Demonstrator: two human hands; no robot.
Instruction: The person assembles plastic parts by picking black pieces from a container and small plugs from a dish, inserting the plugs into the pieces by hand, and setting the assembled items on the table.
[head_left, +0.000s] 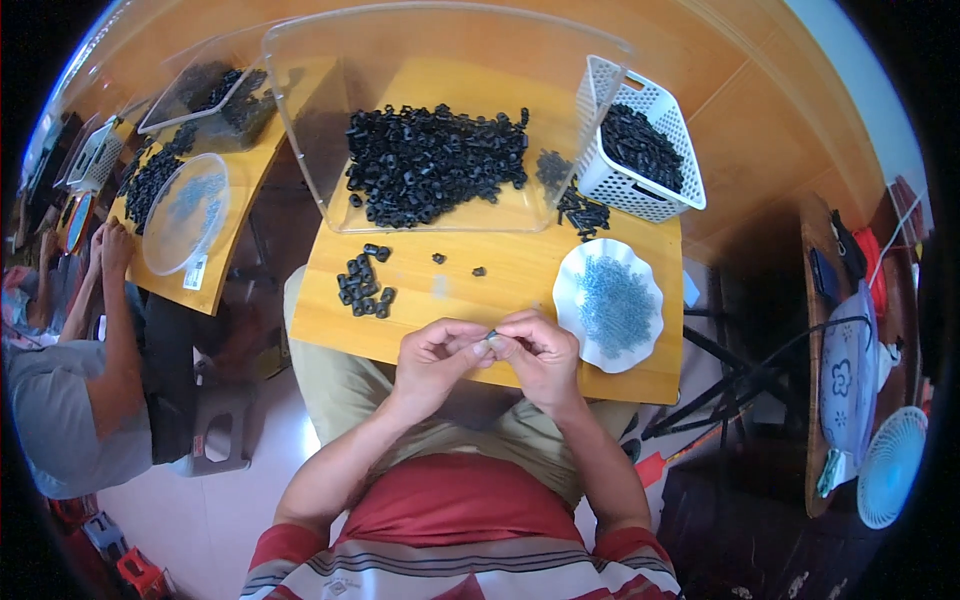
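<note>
Above the table's near edge, my left hand and my right hand meet, fingertips pinched together. Between them is a small dark piece, mostly covered by thumbs and fingers, so its exact kind cannot be made out. Just right of my right hand, a white wavy-rimmed plate holds a heap of small pale-blue pieces. Beyond my hands lie two single black plastic parts, one to the left and one to the right. Farther left is a loose cluster of similar black parts.
A clear plastic bin with a black parts heap stands at the table's back. Beside it, a white perforated basket holds longer black pieces; others lie near it. Left, another person sits at a second table.
</note>
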